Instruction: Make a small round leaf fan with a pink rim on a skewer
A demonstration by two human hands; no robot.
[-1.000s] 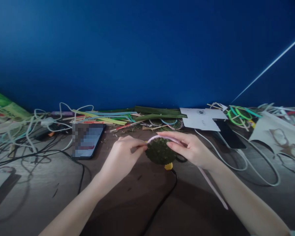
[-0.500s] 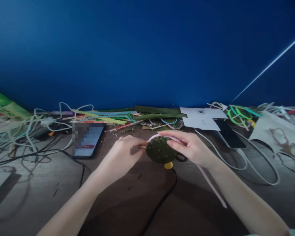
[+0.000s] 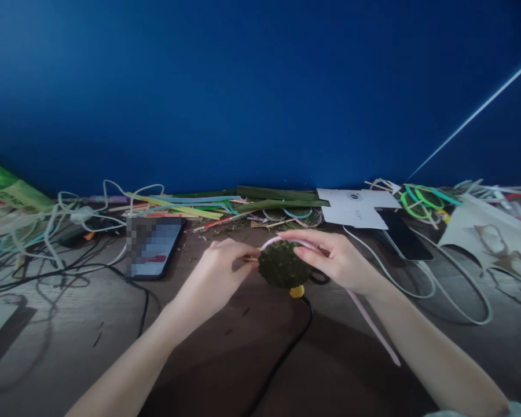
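A dark green, woven-looking round disc [image 3: 282, 267] is held up between my hands. A pale pink strip [image 3: 375, 330] lies along its upper rim, passes under my right hand and hangs down beside my right forearm. My right hand [image 3: 336, 258] pinches the disc's right edge and the strip between thumb and fingers. At the disc's left edge, my left hand [image 3: 226, 263] is closed in a pinch on a thin, light-coloured stick [image 3: 252, 258]. Behind and below the disc shows a yellow piece [image 3: 297, 291] with a black cord [image 3: 282, 359]; the rest of it is hidden.
A phone [image 3: 156, 249] lies left of my hands, beside tangled white cables [image 3: 84, 217]. Green leaf strips [image 3: 278, 194] and coloured sticks lie along the blue wall [image 3: 260, 92]. To the right are white paper [image 3: 356, 208], another phone [image 3: 406, 236] and a white cable [image 3: 464, 313].
Almost nothing differs. Both hands keep their pinch on the disc, strip and stick, and the whole view has shifted only very slightly.
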